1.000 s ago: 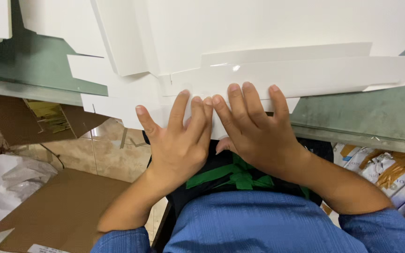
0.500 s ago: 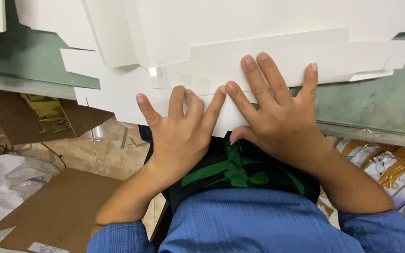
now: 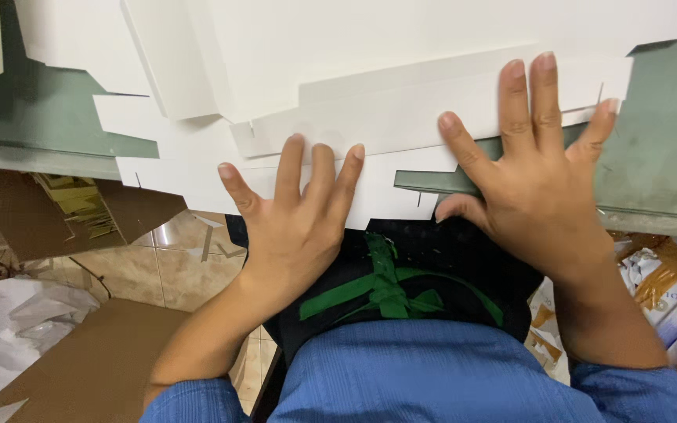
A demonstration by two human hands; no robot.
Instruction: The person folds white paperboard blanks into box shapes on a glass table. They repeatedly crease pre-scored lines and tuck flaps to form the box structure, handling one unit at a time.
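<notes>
A large white die-cut cardboard sheet (image 3: 401,70) with a folded flap (image 3: 432,110) lies on a grey-green table (image 3: 660,157). My left hand (image 3: 295,211) presses flat, fingers spread, on the sheet's near edge where it overhangs the table. My right hand (image 3: 538,172) lies flat and spread further right, its fingertips on the flap and its palm over the table edge. Neither hand grips anything.
More white cut sheets (image 3: 64,47) lie at the left of the table. Below the table are a brown cardboard box (image 3: 64,211), flat cardboard (image 3: 64,360) and crumpled white paper (image 3: 9,329) on a tiled floor. Several packets (image 3: 667,274) are piled at the right.
My right hand has slid to the right and away from me along the flap, parting from the left hand. The left hand has stayed near the sheet's front edge.
</notes>
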